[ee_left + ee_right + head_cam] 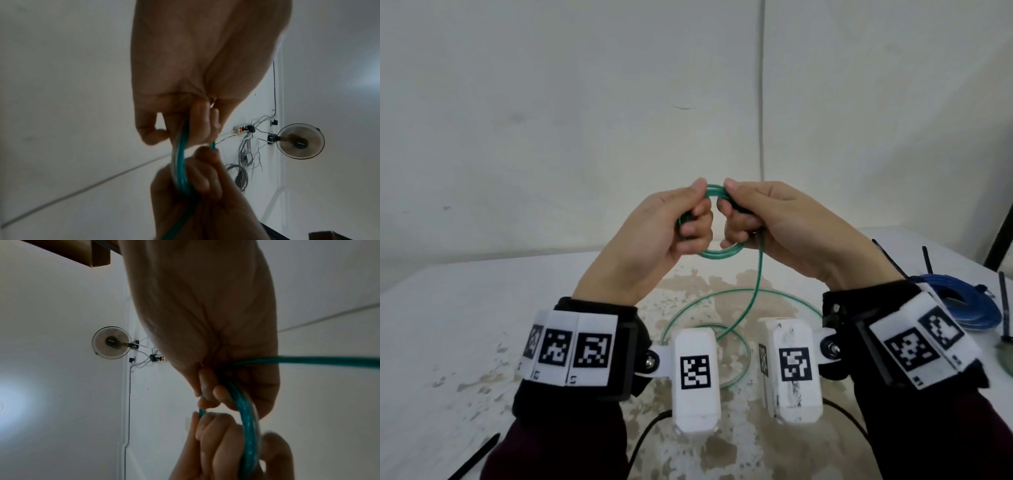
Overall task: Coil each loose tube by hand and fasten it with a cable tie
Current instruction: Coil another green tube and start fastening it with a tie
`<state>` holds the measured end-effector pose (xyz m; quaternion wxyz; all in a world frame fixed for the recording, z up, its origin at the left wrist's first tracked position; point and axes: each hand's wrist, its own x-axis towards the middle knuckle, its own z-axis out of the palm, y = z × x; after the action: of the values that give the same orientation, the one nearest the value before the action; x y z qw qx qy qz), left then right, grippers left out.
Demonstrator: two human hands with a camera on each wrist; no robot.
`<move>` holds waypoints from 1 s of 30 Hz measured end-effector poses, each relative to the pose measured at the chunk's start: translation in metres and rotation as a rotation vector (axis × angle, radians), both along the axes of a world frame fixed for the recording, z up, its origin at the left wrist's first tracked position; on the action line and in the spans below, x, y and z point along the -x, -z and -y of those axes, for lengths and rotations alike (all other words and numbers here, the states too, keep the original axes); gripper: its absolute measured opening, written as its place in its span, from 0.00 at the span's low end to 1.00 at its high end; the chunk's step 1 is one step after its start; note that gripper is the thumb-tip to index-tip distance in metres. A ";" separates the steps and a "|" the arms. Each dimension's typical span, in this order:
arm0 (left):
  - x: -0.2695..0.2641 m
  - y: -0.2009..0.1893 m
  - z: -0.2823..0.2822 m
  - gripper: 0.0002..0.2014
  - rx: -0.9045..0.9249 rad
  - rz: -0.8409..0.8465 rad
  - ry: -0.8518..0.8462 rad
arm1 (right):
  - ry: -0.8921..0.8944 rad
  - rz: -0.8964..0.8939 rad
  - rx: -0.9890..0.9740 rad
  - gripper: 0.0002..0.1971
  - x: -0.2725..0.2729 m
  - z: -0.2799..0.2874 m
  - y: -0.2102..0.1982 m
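Gripping green tube [717,255] coil, both hands, left hand [671,233], right hand [774,222]

glossy translucent green tube [757,274], stained matt table [448,308]

Bare workroom/lab: plain white walls, stained table [448,308], wall fan [300,141], power strip [243,129] with dangling cables.
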<state>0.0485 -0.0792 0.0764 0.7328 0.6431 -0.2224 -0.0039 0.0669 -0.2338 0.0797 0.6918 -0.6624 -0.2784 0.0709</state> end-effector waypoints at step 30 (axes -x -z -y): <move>-0.004 0.006 0.000 0.21 -0.009 0.021 0.013 | 0.081 0.073 0.075 0.20 -0.008 0.001 0.005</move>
<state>0.0524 -0.0789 0.0704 0.7275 0.6449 -0.2343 -0.0032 0.0752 -0.2346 0.0743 0.6582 -0.7007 -0.2737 0.0288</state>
